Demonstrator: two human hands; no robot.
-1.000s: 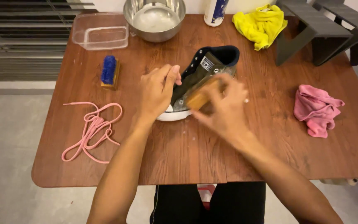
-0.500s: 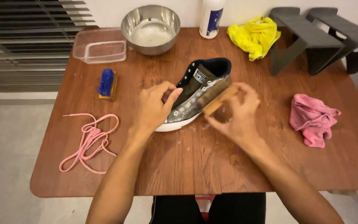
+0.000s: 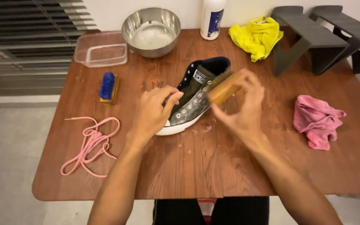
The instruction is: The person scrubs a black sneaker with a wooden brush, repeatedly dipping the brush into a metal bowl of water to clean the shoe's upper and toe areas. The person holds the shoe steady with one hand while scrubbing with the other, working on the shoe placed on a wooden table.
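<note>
Clenched around a wooden brush (image 3: 226, 87), my right hand (image 3: 240, 109) is pressing the bristles onto the side of the dark high-top shoe (image 3: 194, 95), along its row of eyelets. My left hand (image 3: 153, 111) is grasping the toe end, palm over the white rubber cap and fingers curling onto the upper, pinning the shoe flat to the bench (image 3: 196, 166).

To do this well, I am judging that short strokes running with the canvas weave are best, with the left grip bearing down so the sole is not skidding on the smooth wood. Light pressure near the metal eyelets should keep the bristles from snagging.

Only the one head view is showing all this. The shoe is lying between my two grips, unlaced, its canvas looking damp and foamy, the opening pointing away from me. Small white flecks are sitting on the bench just under my right grip.

Left of my left grip, a loose pink lace (image 3: 89, 143) is lying in soft loops, and beyond it a blue-bristled brush (image 3: 108, 86) is resting. Farther out a clear plastic tub (image 3: 101, 50), a shiny steel bowl (image 3: 151, 31) and a white bottle (image 3: 212, 17) are standing. Beyond my right grip a crumpled yellow cloth (image 3: 257, 36) is lying, and to its right a rumpled pink cloth (image 3: 317, 121).
</note>
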